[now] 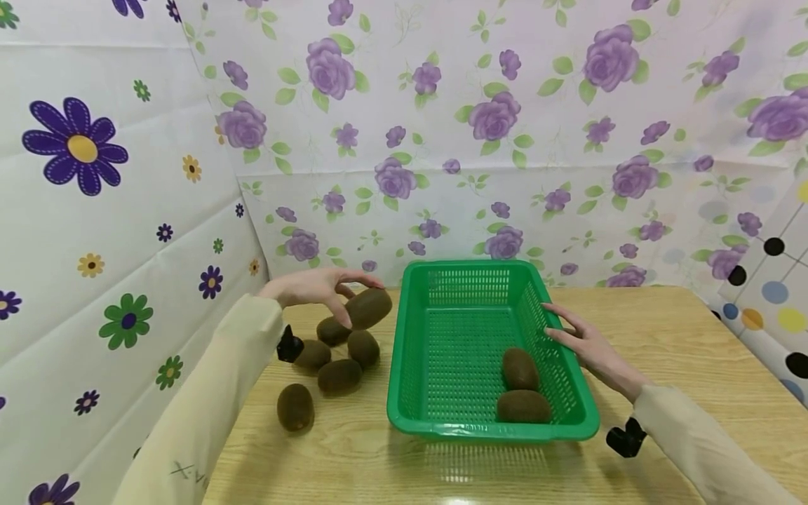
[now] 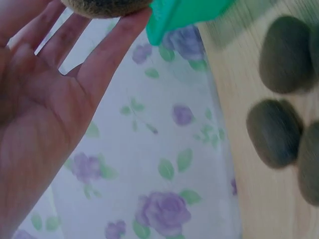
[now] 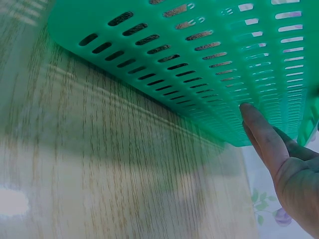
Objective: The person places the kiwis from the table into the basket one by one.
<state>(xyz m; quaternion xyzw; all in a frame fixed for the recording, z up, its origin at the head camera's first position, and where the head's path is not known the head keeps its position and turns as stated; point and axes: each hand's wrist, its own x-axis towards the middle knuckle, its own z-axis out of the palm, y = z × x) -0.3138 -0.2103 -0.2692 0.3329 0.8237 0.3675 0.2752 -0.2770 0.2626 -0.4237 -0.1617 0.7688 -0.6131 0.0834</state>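
Note:
My left hand (image 1: 315, 291) grips a brown kiwi (image 1: 369, 308) between thumb and fingers, raised just left of the green plastic basket (image 1: 492, 429). In the left wrist view only the underside of this kiwi (image 2: 107, 7) shows, at the fingertips. Below that hand, several more kiwis (image 1: 339, 377) lie on the table. Two kiwis (image 1: 523, 407) sit inside the basket, toward its near right corner. At the basket's right side, my right hand (image 1: 587, 344) holds the rim, its thumb over the edge and fingers along the slotted outer wall (image 3: 199, 74).
The basket stands on a light wooden table (image 1: 644, 337). Behind the table hangs a white cloth with purple roses (image 1: 492, 116), and another flowered cloth (image 1: 126, 231) covers the left side. A dotted cloth (image 1: 773, 301) borders the right edge.

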